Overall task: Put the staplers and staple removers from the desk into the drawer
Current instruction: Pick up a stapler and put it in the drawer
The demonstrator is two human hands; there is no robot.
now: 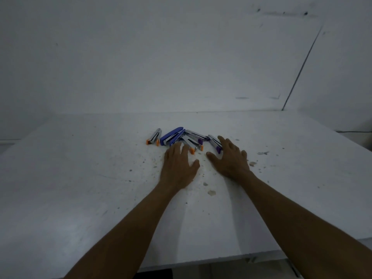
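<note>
Both hands, left (178, 166) and right (229, 158), fingers spread and empty at the stapler pile (181, 137) on tabletop (80, 178); best gather tools together, grip firmly.

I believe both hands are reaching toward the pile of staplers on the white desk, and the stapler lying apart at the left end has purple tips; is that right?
Not quite. In the head view, the separate stapler at the left end has orange tips, not purple. The rest stands: the left hand and right hand both reach toward the pile on the white desk.
</note>
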